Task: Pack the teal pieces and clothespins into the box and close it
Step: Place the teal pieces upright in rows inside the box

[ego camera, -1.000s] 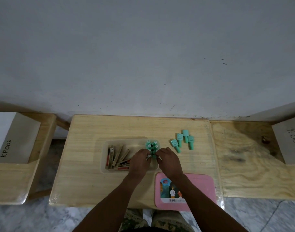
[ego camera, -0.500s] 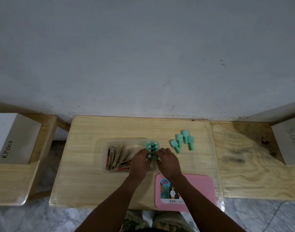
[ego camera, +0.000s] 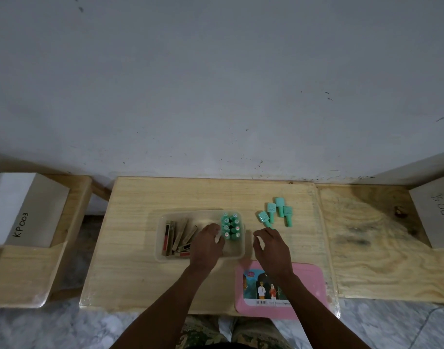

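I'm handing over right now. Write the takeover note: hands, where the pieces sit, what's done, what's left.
Left hand: empty, resting at the box beside the packed teal pieces.
Right hand: open and empty, just outside the box, near the loose teal pieces.
Done: eight teal pieces stand in two rows at the box's right end; the clothespins lie in its left part.
Left: four loose teal pieces on the table, right of the box, go in. Then fit the pink lid, lying at the table's near edge.
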